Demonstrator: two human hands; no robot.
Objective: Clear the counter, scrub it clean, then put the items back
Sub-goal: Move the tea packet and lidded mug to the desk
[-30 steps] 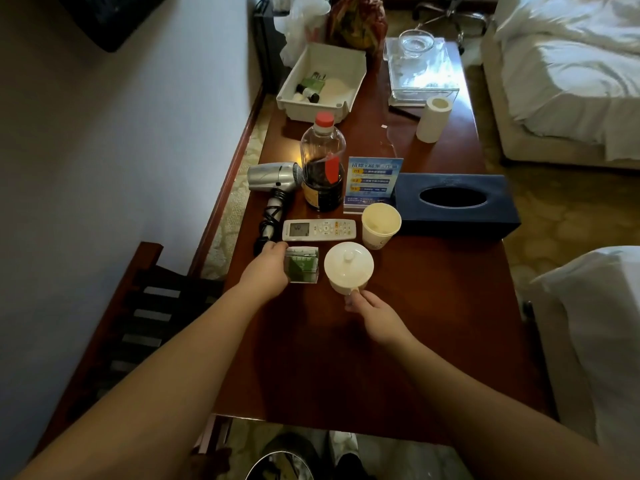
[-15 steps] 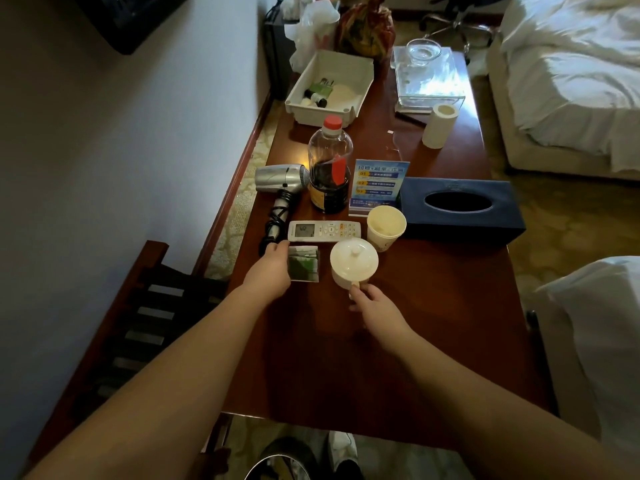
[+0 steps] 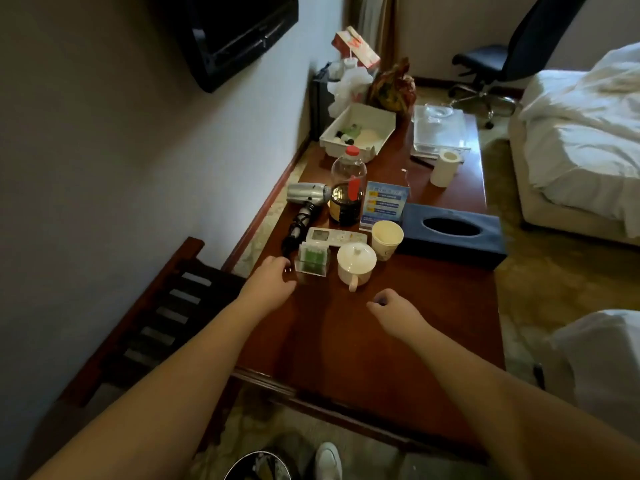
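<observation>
Both hands hold nothing: my left hand (image 3: 273, 282) hovers beside the clear green box (image 3: 311, 259), right hand (image 3: 393, 310) loosely curled short of the lidded cup (image 3: 356, 263), mid-counter (image 3: 346, 341). Items look returned; next I'd check their placement.

Dim room; daylight from my right whitens the bed (image 3: 585, 140) and glares off the counter (image 3: 346, 341). Wide-angle edges bend; my forearms blur.

wall tv (image 3: 235, 32) | office chair (image 3: 498, 60) | bed (image 3: 581, 140) | bin (image 3: 258, 467)
</observation>
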